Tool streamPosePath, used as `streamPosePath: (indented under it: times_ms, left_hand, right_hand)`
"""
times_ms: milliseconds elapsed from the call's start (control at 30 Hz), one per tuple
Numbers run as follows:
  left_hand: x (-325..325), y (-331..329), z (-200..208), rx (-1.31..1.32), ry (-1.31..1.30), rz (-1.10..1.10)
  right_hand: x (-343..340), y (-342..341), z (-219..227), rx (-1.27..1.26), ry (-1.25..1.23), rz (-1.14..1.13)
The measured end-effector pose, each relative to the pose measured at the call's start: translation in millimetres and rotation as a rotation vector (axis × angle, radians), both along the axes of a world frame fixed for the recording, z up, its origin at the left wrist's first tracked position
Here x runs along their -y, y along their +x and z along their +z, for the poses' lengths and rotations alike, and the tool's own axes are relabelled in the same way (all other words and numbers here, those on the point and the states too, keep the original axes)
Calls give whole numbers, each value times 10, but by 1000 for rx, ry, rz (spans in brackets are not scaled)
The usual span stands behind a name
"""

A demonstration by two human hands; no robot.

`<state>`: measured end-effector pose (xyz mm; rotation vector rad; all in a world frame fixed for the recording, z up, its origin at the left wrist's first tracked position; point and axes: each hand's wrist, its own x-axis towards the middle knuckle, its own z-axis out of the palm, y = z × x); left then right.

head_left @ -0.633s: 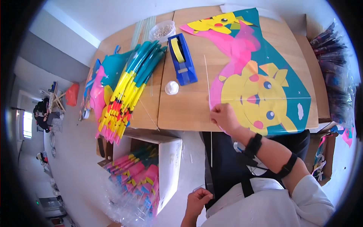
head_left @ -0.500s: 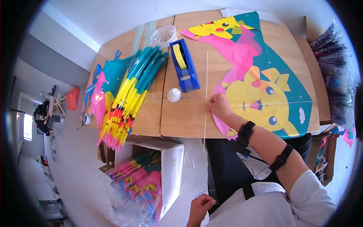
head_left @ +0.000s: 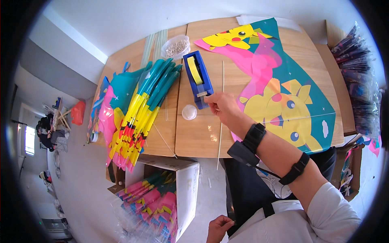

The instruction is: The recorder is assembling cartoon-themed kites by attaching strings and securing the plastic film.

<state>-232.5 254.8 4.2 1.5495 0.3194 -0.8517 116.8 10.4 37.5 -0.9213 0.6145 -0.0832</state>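
My right hand (head_left: 223, 107) reaches over the table, fingers bent and fingertips at the cutter end of a blue tape dispenser (head_left: 201, 101). Its fingers seem closed on the end of the tape, though the strip there is too small to see well. The dispenser holds a yellow-cored roll (head_left: 194, 72). A thin white rod (head_left: 222, 133) lies beside that hand, its near end past the table edge. Right of it, a teal, pink and yellow cartoon kite sheet (head_left: 298, 93) lies spread, a rod across it. Low by my lap, my left hand (head_left: 220, 227) is curled closed, its contents hidden.
Rolled kites (head_left: 139, 109) are piled at the table's left. A tub of small pieces (head_left: 177, 47), thin rods (head_left: 154, 47) and a round white object (head_left: 189, 112) are also there. Below stands an open carton (head_left: 187, 198) of packed kites; bagged bundles (head_left: 360, 89) stand right.
My right hand has gone from the kite's left edge, beside the thin rod, left and away to the tape dispenser's cutter end. My left hand stays low, still curled.
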Motion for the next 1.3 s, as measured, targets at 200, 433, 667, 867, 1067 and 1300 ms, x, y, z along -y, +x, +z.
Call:
streamPosePath:
  times_ms: [200, 433, 667, 867, 1067, 1300]
  left_hand:
    - [-237, -95, -227, 20, 198, -78]
    - [-281, -68, -291, -13, 123, -45]
    - [-356, -105, -413, 23, 156, -50]
    - [-475, -137, -380, 125, 239, -39]
    - [-486, 136, -22, 84, 223, -10]
    - [-305, 674, 49, 178, 131, -214]
  right_hand:
    - [22, -192, -69, 34, 12, 82]
    - [108, -208, -13, -45, -252, 120]
    - [-61, 67, -48, -114, -177, 89]
    - [-320, -130, -321, -204, -70, 28]
    - [477, -611, 13, 21, -137, 101]
    - [2138, -1902, 116, 178, 175, -157]
